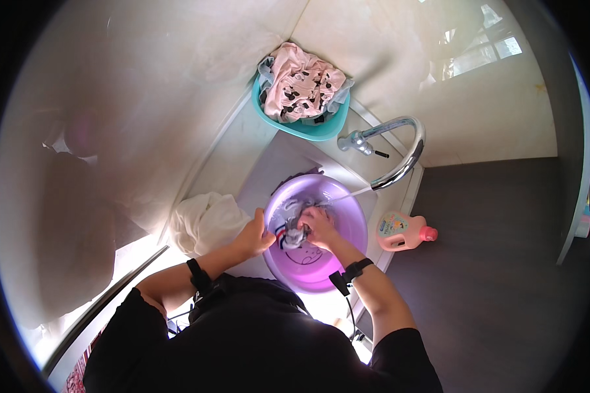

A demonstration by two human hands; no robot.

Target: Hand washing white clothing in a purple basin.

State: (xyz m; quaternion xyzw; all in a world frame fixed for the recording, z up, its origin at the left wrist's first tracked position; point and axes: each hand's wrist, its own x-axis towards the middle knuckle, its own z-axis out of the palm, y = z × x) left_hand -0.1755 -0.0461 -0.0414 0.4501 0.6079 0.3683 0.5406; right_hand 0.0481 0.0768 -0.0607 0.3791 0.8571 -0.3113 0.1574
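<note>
A purple plastic basin (346,267) stands tilted in front of me, with wet grey-and-white clothing (295,238) and some water inside. One piece shows a red, white and navy striped band. My left hand (256,238) grips the basin's left rim, thumb over the edge. Inside the basin, my right hand (317,227) has its fingers curled into the wet clothing; the fingertips are partly hidden in the cloth. A thin stream runs from the curved chrome faucet (417,147) into the basin, just beyond my right hand.
A teal tub (302,131) piled with clothes, topped by a pink printed garment (295,83), sits in the far corner. Off-white cloth (207,221) lies left of the basin. A pink detergent bottle (404,232) lies at right beside a dark countertop (472,275). Dark fabric shows behind the basin.
</note>
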